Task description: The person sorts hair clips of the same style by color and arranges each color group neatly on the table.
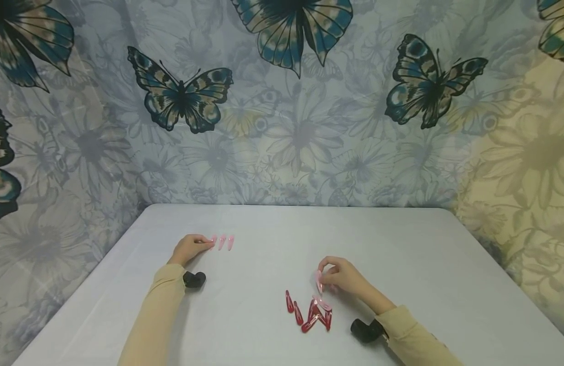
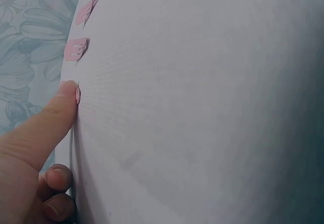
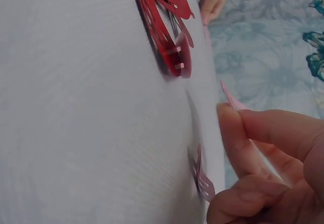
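1. Three pink hair clips (image 1: 231, 242) form a row at the far left of the white table (image 1: 245, 284); the left hand (image 1: 191, 249) touches the leftmost, its thumb against the clip. Whether it pinches or merely presses cannot be told.
2. One pink clip (image 1: 319, 281) is pinched at the fingertips of the right hand (image 1: 343, 277), thumb and finger closed on it, above the table.
3. Two more pink clips: one atop the red pile (image 1: 310, 324), another (image 3: 204, 184) below the right hand.
4. Two red clips (image 1: 289, 301) lie beside the pile, whose overlapping pieces defy an exact count.
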`<state>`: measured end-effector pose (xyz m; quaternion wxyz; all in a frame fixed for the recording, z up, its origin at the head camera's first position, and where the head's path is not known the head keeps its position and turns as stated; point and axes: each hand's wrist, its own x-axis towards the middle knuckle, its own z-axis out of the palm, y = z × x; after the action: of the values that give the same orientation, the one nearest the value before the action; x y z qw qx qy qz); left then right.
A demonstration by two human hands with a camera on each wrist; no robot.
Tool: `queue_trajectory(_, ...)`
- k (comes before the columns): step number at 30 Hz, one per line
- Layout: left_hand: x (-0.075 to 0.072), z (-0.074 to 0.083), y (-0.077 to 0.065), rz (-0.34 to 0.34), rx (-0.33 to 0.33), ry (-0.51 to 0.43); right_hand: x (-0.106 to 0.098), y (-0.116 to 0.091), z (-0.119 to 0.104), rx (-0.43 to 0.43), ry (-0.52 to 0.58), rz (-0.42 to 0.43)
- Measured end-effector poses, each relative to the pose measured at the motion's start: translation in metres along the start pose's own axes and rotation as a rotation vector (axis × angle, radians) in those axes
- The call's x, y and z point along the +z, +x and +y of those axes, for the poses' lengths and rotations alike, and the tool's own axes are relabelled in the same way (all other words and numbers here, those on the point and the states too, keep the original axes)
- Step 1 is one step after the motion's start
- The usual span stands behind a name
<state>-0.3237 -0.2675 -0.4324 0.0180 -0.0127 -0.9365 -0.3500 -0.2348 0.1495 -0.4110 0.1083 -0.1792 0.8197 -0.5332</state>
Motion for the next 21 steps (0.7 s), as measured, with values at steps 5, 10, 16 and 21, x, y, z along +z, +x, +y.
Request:
queue_trajectory(5,-0.001,0.002,-0.002,-0.001,0.001,0.008,0.002,0.001,-0.003,-0.009,-0.004,0.052)
queue_trajectory(10,0.0,0.003,-0.006,0.001,-0.019,-0.027,0.001,0.008,-0.007,0.0,0.027,0.019)
queue_trajectory(16,0.001,0.001,-0.006,-0.01,-0.003,-0.029,-0.001,0.026,-0.016,0.05,0.04,0.01)
queue_trajectory(21,-0.001,0.002,-0.005,0.002,0.008,-0.024,0.008,0.046,-0.025,0.076,0.063,0.04)
